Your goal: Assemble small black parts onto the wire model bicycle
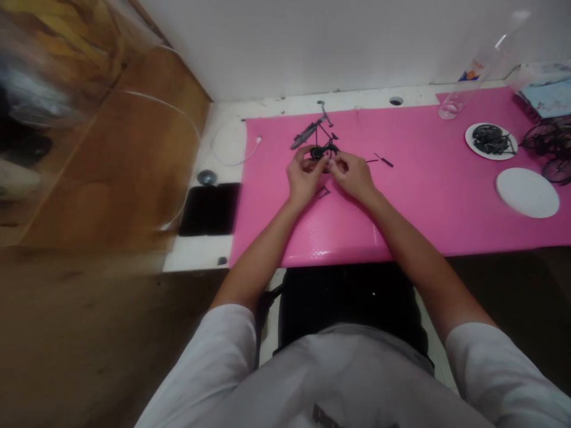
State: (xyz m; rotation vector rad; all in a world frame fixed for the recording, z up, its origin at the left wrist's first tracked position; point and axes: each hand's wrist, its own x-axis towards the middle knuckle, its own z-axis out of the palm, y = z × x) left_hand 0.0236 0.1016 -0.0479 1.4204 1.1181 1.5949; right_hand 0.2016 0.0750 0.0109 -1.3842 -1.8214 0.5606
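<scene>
A small black model bicycle (328,135) is held above the pink mat, partly hidden by my fingers. My left hand (304,178) is closed around its lower part, near a dark wheel (316,153). The fingertips of my right hand (353,173) are pinched together against the same part, and what they hold is too small to make out. Behind the hands a long grey piece (304,136) and a handlebar-like part (327,113) show. A small dark bracket-shaped piece (323,192) lies below my hands. A small screwdriver (384,160) is to the right of my right hand.
The pink mat (428,196) covers most of the white table. At the right are a white plate of black parts (469,141), a white lid or plate (527,192), black model bicycles (555,151) and a clear bottle (459,98). A black tablet-like object (209,209) and white cable (232,164) lie left.
</scene>
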